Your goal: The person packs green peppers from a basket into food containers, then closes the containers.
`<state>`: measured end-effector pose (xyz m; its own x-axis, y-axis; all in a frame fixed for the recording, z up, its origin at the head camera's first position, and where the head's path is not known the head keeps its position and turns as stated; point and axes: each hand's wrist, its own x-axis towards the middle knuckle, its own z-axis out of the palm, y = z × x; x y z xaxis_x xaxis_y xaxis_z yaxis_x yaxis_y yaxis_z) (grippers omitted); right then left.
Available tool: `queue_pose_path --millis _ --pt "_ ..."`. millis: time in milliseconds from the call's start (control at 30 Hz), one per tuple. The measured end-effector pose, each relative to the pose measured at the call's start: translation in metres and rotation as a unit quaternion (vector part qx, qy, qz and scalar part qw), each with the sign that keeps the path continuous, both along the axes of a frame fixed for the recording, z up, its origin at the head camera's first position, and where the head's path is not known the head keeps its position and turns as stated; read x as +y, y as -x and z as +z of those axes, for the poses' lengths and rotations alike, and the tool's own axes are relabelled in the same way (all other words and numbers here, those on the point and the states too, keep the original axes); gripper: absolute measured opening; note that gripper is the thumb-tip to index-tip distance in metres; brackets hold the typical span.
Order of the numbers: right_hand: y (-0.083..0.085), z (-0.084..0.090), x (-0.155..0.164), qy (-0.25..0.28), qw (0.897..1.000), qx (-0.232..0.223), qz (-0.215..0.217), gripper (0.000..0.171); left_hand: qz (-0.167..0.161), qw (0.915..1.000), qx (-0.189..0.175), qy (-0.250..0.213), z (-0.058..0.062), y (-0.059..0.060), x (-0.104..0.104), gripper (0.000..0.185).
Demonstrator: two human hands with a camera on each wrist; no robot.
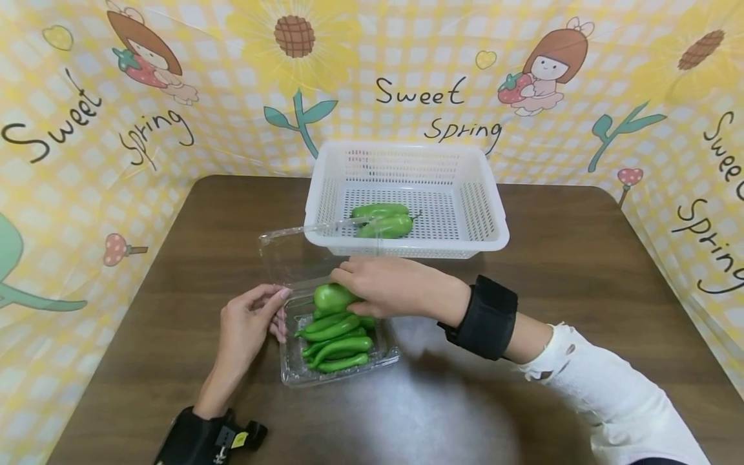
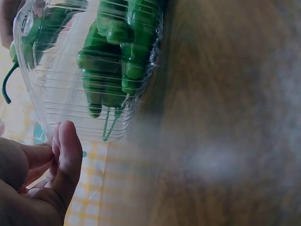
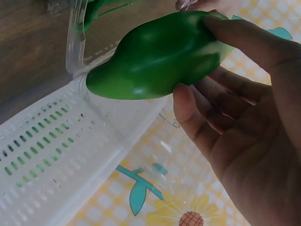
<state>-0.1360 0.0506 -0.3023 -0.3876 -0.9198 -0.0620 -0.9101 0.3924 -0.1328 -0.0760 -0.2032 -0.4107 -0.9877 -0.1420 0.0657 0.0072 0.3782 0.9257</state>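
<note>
Glossy green on the big pepper (image 1: 332,298) at seven o'clock and on the slim peppers (image 1: 351,344) at its six. Paler green on the loose pair (image 1: 398,226) in the white, slot-patterned basket (image 1: 407,247) at one. Colourless for the container (image 1: 293,371). Brown, faintly grained, for the table (image 1: 569,252). Yellow-and-white check across the cloth (image 1: 360,39), with yellow sunflowers (image 1: 294,37) at eleven and two. White for the sleeve (image 1: 616,387) at four; black for the wristbands (image 1: 482,316) at four and seven.

Plump green pepper (image 1: 332,299) pinched; slimmer peppers (image 1: 349,346) piled in clear box (image 1: 295,373).
</note>
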Motion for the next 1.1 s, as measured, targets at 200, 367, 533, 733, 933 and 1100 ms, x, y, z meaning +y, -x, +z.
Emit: queue_pose_path --millis 200,367,533,733,933,1100 --pt "0.002 -0.004 -0.012 -0.022 1.000 0.008 0.009 0.041 -0.003 0.9999 0.009 0.008 -0.001 0.000 -0.002 0.024" --pt "0.004 -0.009 -0.022 -0.033 0.999 0.014 0.010 0.042 -0.004 0.9999 0.015 0.001 -0.002 0.002 -0.003 0.024" --pt "0.005 -0.016 -0.029 -0.054 0.998 0.004 0.009 0.042 -0.001 1.0000 0.009 0.001 -0.002 0.002 -0.003 0.023" --pt "0.009 -0.023 -0.033 -0.063 0.998 -0.007 0.005 0.041 -0.002 1.0000 0.008 0.002 -0.002 0.003 -0.003 0.024" --pt "0.011 -0.027 -0.031 -0.069 0.997 -0.020 -0.008 0.043 -0.008 0.9999 0.009 -0.003 -0.003 0.003 -0.002 0.023" --pt "0.011 -0.028 -0.029 -0.063 0.997 -0.029 -0.025 0.043 -0.012 0.9998 0.012 -0.007 -0.002 0.004 -0.002 0.021"
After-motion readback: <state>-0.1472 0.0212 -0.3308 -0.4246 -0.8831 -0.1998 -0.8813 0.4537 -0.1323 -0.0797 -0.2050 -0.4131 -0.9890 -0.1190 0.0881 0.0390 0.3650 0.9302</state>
